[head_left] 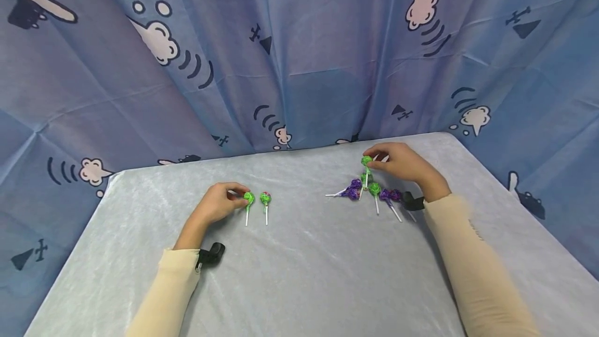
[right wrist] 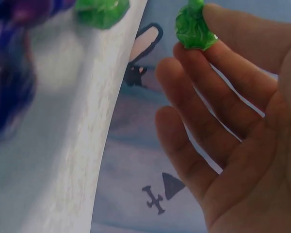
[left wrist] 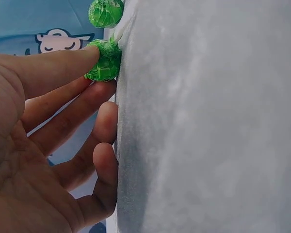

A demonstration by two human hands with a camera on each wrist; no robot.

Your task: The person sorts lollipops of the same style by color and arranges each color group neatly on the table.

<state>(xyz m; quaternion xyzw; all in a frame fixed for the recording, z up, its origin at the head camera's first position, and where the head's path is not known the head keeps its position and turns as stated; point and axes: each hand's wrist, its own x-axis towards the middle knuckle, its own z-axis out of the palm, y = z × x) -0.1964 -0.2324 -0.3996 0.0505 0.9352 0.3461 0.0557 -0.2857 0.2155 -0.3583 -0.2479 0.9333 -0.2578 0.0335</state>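
Note:
At the left of the table my left hand (head_left: 217,203) pinches a green lollipop (head_left: 249,198) by its wrapped head, its white stick pointing toward me. Just right of it lies another green lollipop (head_left: 265,198), with some red on its wrapper. My right hand (head_left: 402,163) holds a green lollipop (right wrist: 194,29) between thumb and fingertips, above the table in the right wrist view. Below that hand is a loose cluster of lollipops: a green lollipop (head_left: 374,189), purple lollipops (head_left: 354,194) with sticks to the left, and more purple lollipops (head_left: 385,195) by the right wrist.
A pale grey cloth covers the table (head_left: 299,269). Behind it hangs a blue patterned curtain (head_left: 323,103), close to the table's far edge. A black wrist camera (head_left: 212,255) sits on the left wrist, and another black camera (head_left: 413,202) hangs near the purple lollipops.

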